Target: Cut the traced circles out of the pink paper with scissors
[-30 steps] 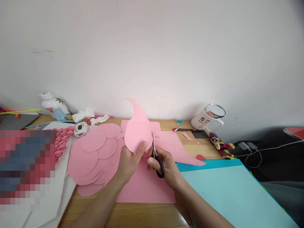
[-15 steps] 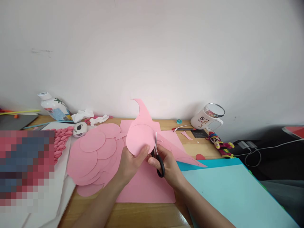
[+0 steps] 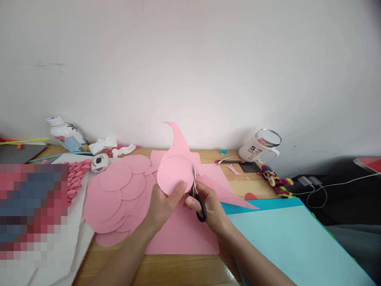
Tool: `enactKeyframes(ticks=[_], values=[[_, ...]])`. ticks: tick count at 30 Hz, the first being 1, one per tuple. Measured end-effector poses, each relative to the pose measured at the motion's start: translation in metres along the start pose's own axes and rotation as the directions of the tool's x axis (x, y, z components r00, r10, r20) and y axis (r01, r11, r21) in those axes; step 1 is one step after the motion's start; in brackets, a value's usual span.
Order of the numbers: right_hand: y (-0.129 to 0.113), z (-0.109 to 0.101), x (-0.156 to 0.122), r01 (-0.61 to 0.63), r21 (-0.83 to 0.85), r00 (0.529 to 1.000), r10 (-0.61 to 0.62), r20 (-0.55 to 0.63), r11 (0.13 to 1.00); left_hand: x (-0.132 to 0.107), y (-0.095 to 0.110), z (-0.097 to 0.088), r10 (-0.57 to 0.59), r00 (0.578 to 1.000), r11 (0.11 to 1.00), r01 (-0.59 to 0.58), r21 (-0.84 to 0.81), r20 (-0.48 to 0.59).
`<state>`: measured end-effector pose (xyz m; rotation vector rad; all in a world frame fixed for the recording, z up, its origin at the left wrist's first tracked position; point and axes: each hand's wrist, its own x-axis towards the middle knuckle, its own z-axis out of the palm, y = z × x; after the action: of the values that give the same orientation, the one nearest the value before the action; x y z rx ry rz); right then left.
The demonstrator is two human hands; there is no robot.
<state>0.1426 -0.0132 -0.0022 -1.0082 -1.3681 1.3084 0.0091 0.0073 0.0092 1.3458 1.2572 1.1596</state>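
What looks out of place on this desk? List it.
The bottle and the mug at the back both look tilted, though the wide lens may cause that. Crumpled tissue lies by the bottle. Left hand holds paper, right hand scissors: nothing odd.

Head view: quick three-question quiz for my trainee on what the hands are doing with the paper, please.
1. True or false: the right hand holds the scissors.
2. The round pink piece is pinched by: A the left hand; B the right hand; C neither.
3. Fill in: the loose pink circles lie to the ___ of the left hand.
Key: 1 true; 2 A; 3 left.
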Motion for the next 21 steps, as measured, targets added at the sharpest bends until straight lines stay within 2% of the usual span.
enactKeyframes(ticks=[9,15,21], values=[[-0.0054,0.0012,-0.0001,-0.024,0.006,1.000,0.025,-0.019,1.000,-0.0026,0.0052,-0.0010,0.051,0.994,0.994,-0.040,-0.104,0.097],[-0.0028,0.0014,-0.0001,-0.024,0.024,1.000,0.025,-0.016,0.999,-0.0024,0.0058,-0.0002,0.095,0.993,0.989,-0.087,-0.117,0.073],[0.0009,0.0008,-0.0006,-0.020,0.024,1.000,0.021,-0.015,1.000,-0.0027,0.0031,-0.0015,0.053,0.998,0.996,-0.051,-0.071,0.025]])
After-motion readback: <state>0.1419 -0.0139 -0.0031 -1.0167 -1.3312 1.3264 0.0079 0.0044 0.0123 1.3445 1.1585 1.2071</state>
